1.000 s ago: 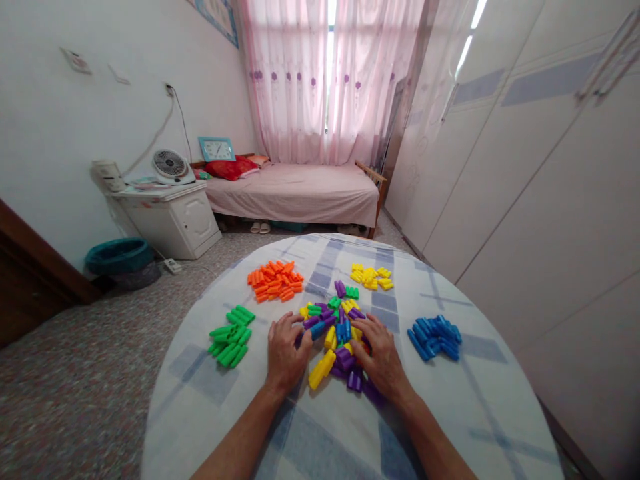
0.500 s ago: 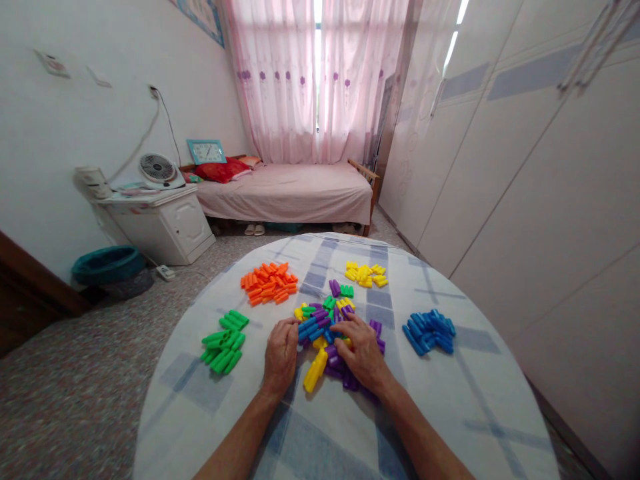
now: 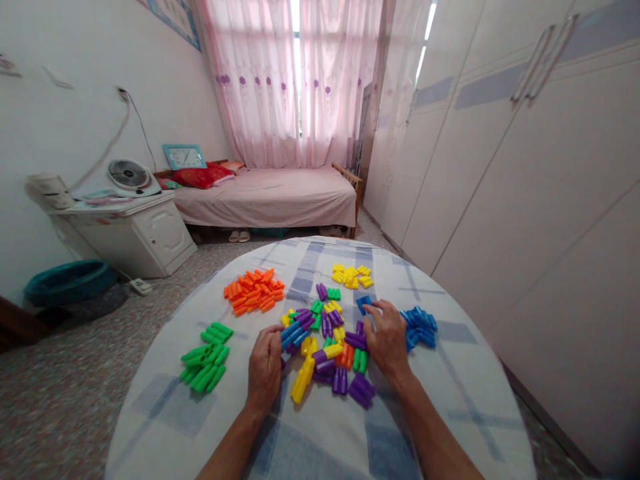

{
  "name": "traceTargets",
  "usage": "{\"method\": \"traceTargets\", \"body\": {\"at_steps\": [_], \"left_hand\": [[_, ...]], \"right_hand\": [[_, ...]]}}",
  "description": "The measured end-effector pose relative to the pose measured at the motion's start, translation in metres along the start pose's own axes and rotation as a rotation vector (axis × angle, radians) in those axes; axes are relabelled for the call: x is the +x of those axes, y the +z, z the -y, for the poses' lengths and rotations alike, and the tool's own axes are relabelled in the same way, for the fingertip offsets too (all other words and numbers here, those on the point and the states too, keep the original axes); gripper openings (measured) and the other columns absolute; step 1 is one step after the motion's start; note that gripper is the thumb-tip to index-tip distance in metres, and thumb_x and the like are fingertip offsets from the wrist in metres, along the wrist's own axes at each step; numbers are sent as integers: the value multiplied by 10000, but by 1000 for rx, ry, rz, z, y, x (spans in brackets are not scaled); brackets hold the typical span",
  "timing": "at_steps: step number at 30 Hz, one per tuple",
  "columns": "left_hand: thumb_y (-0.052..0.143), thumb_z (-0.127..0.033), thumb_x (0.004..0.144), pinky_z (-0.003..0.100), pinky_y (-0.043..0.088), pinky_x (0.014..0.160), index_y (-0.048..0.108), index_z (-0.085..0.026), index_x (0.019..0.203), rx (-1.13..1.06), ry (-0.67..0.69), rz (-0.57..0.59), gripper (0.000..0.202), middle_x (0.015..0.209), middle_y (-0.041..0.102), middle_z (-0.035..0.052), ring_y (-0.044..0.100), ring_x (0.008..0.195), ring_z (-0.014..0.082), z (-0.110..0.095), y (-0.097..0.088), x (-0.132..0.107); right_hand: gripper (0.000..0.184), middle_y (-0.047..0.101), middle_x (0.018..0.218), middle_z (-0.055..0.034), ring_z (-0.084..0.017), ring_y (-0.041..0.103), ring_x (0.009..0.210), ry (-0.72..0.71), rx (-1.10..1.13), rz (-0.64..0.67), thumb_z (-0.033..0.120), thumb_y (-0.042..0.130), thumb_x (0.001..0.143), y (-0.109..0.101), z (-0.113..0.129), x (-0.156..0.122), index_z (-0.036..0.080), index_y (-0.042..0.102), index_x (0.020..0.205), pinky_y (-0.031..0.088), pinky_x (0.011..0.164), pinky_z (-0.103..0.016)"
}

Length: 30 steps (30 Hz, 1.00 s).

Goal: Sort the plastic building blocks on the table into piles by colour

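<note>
A mixed heap of coloured plastic tubes [image 3: 327, 347] lies in the middle of a round table with a checked cloth [image 3: 320, 427]. My left hand [image 3: 264, 367] rests at the heap's left edge, fingers curled against blue and purple tubes. My right hand [image 3: 386, 337] is lifted to the heap's right, pinching a blue tube [image 3: 363, 302] at its fingertips, close to the blue pile [image 3: 419, 327]. Sorted piles lie around: orange [image 3: 253, 292], yellow [image 3: 351, 276], green [image 3: 206, 357].
Beyond the table stand a bed [image 3: 270, 197] under pink curtains, a white bedside cabinet [image 3: 127, 230] with a fan, and a teal basin [image 3: 67, 283] on the floor. White wardrobe doors [image 3: 525, 187] line the right side.
My right hand left the heap and moved right toward the blue pile with a blue tube. My left hand stayed at the heap's left edge. The view swung right.
</note>
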<state>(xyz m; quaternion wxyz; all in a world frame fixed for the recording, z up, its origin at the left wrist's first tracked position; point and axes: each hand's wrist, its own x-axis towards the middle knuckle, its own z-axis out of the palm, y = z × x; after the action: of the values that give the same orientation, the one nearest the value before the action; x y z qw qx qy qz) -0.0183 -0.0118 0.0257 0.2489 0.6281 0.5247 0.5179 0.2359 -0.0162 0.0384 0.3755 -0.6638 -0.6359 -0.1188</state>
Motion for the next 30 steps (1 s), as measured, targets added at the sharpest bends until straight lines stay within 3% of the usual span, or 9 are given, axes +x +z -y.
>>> {"method": "traceTargets", "body": {"at_steps": [4, 8, 12, 15, 17, 20, 25, 30], "left_hand": [[367, -374, 922, 317, 455, 888, 595, -173, 966, -20, 17, -13, 307, 992, 597, 63, 569, 959, 192, -2, 2, -1], [365, -362, 927, 321, 464, 881, 605, -173, 961, -24, 27, -19, 308, 990, 608, 64, 580, 966, 189, -5, 3, -1], [360, -347, 932, 333, 465, 885, 603, -174, 976, -16, 62, -15, 302, 986, 611, 64, 580, 971, 189, -9, 3, -2], [345, -317, 940, 345, 456, 909, 615, -181, 958, 0, 129, 37, 302, 1000, 609, 66, 571, 983, 187, -12, 4, -4], [344, -297, 942, 352, 445, 933, 618, -187, 955, 2, 173, 86, 297, 1026, 606, 69, 561, 1010, 187, -13, 5, -6], [348, -281, 944, 363, 417, 976, 614, -187, 966, -6, 207, 132, 283, 1067, 598, 74, 537, 1069, 190, -13, 5, -8], [341, -310, 949, 361, 415, 979, 614, -179, 952, -35, 181, 139, 303, 1065, 594, 84, 538, 1065, 194, -14, 5, -7], [336, -343, 947, 366, 416, 983, 606, -182, 1009, -75, 118, 157, 321, 1075, 598, 83, 547, 1070, 201, -16, 3, -7]], "right_hand": [[297, 592, 1127, -129, -275, 453, 1164, 76, -197, -44, 214, 434, 849, -10, -36, 3, 167, 625, 1071, 325, 959, -478], [282, 592, 1136, -118, -288, 418, 1204, 71, -217, -40, 232, 434, 851, -12, -44, 2, 191, 613, 1067, 296, 983, -511], [345, 549, 1218, -117, -260, 431, 1211, -32, 23, -5, 263, 455, 856, -12, -17, 0, 186, 555, 1177, 339, 1001, -470], [479, 466, 1347, -102, -229, 399, 1259, -206, 243, 163, 255, 497, 842, -12, 16, -7, 209, 451, 1317, 348, 1035, -423], [539, 414, 1410, -85, -228, 348, 1307, -307, 301, 272, 240, 512, 838, -10, 34, -12, 237, 403, 1366, 329, 1058, -431], [542, 412, 1425, -74, -233, 319, 1331, -393, 308, 322, 185, 491, 841, -4, 49, -18, 255, 407, 1372, 314, 1068, -458], [519, 490, 1349, -77, -235, 415, 1258, -391, 346, 343, 155, 487, 841, 4, 50, -18, 270, 450, 1345, 366, 1030, -455], [482, 544, 1216, -78, -213, 499, 1145, -282, 497, 448, 186, 566, 805, -5, 48, -16, 249, 520, 1280, 417, 987, -380]]}}
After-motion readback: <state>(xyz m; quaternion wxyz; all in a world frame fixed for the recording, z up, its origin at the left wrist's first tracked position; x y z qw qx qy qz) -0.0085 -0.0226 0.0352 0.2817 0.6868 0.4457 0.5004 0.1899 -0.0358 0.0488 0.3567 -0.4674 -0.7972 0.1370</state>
